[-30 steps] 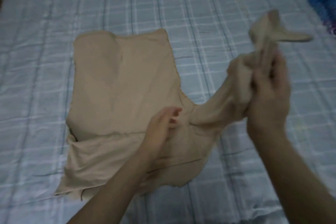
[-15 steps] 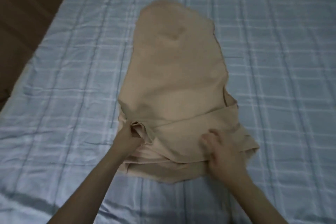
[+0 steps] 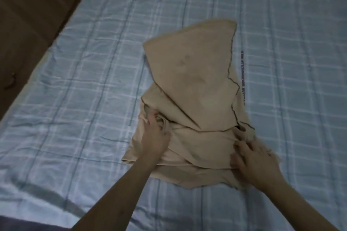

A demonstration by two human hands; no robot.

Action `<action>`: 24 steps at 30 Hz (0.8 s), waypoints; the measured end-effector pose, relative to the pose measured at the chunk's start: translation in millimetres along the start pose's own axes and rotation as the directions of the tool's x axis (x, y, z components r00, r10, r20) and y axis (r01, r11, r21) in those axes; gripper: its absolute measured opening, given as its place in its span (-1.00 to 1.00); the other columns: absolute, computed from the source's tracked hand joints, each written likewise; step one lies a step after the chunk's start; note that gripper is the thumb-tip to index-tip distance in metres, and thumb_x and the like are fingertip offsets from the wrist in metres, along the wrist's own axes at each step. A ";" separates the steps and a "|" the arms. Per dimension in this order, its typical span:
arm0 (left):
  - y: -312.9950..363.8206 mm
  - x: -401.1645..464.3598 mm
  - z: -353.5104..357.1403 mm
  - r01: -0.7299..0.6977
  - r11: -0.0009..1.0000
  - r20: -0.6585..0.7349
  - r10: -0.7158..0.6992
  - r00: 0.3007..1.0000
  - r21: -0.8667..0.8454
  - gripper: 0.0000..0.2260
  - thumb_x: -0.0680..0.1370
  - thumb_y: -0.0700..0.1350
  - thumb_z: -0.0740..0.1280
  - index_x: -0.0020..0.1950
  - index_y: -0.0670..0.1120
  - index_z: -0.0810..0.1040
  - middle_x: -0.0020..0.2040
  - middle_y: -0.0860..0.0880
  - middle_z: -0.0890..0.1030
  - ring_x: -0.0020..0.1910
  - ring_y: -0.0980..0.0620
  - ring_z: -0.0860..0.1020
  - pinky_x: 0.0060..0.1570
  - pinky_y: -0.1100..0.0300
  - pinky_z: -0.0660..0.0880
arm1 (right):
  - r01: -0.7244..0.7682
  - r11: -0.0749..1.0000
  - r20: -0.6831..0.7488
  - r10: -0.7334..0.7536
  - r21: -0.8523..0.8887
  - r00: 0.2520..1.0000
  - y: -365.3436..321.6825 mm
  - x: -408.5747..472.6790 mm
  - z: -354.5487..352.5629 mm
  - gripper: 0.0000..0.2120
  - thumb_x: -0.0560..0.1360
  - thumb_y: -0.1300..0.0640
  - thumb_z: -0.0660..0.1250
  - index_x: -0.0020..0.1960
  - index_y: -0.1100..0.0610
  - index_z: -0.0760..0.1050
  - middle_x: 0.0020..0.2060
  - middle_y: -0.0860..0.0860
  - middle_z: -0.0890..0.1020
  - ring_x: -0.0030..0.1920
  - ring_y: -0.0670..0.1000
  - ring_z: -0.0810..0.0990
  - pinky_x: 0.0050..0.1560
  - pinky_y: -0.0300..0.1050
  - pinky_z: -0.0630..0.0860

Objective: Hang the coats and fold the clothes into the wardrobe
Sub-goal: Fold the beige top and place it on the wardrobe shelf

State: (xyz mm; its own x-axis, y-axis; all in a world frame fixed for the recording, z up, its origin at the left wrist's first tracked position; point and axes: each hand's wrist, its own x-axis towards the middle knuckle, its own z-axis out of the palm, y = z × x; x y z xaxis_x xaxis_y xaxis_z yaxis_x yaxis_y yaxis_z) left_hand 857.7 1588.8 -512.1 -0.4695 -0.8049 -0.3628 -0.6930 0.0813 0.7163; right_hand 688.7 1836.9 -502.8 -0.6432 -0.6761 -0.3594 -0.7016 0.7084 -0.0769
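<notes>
A beige garment (image 3: 195,88) lies partly folded on the bed, its far end narrowed to a slanted flap and its near end layered. My left hand (image 3: 155,137) sits at the garment's left edge with its fingers closed on a bunched fold of the cloth. At the right near corner my right hand (image 3: 249,157) rests on the fabric, fingers bent and gripping a crumpled edge. No coat, hanger or wardrobe interior is in view.
The garment rests on a light blue checked bedsheet (image 3: 93,99) that fills most of the view. A brown wooden panel (image 3: 28,24) runs along the bed's left edge, at the upper left.
The right sleeve that my right hand held up has been laid across the garment. Both hands now grip the near end, and the far end has shifted into a slanted flap.
</notes>
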 end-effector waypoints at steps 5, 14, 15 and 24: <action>-24.8 -12.8 -35.5 -0.025 0.985 -0.273 -0.024 0.962 -0.173 -0.66 0.47 -0.38 0.21 0.07 0.03 0.34 -0.28 -0.04 0.44 -0.36 -0.01 0.45 -0.37 0.10 0.40 | 0.014 0.999 0.086 -0.012 -0.031 0.996 -0.4 5.5 0.7 -0.50 0.46 -0.13 0.18 0.36 -0.03 0.28 0.16 0.14 0.39 -0.06 0.21 0.52 -0.21 -0.02 0.45; -21.0 -10.0 -23.0 -0.062 0.996 -0.021 0.061 0.998 -0.071 -0.58 0.48 -0.03 0.42 0.27 0.00 0.34 -0.01 0.09 0.56 -0.10 0.04 0.57 -0.14 0.14 0.46 | 0.036 0.995 -0.013 -0.038 -0.092 0.999 4.2 -7.4 14.4 -0.25 0.30 -0.31 0.18 0.43 -0.01 0.35 0.31 0.26 0.35 0.17 0.34 0.43 0.12 0.35 0.43; -20.8 -8.3 -21.1 -0.109 0.994 -0.048 0.108 0.993 -0.030 -0.60 0.48 -0.14 0.39 0.28 -0.03 0.35 0.00 0.07 0.57 -0.11 -0.01 0.57 -0.16 0.13 0.45 | 0.044 0.996 -0.005 -0.045 -0.081 0.999 5.9 -7.1 16.2 -0.24 0.31 -0.32 0.18 0.44 -0.01 0.34 0.32 0.26 0.34 0.20 0.35 0.42 0.13 0.36 0.43; -72.4 -33.1 -64.6 0.025 0.953 -0.215 0.042 0.976 0.303 -0.72 0.42 -0.14 0.28 0.07 0.07 0.32 -0.19 -0.04 0.52 -0.22 -0.15 0.52 -0.23 -0.02 0.44 | 0.144 0.987 0.021 -0.146 0.064 0.989 8.3 -11.1 14.1 -0.30 0.41 -0.09 0.16 0.54 -0.01 0.17 0.44 0.24 0.22 0.41 0.29 0.24 0.27 0.34 0.30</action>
State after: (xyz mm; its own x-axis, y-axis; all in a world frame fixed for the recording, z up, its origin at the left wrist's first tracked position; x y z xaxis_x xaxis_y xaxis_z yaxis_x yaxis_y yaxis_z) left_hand 958.7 1571.6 -513.5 -0.3698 -0.9084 -0.1953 -0.8380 0.2352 0.4924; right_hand 694.4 1853.1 -512.6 -0.5276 -0.7676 -0.3639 -0.7657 0.6152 -0.1877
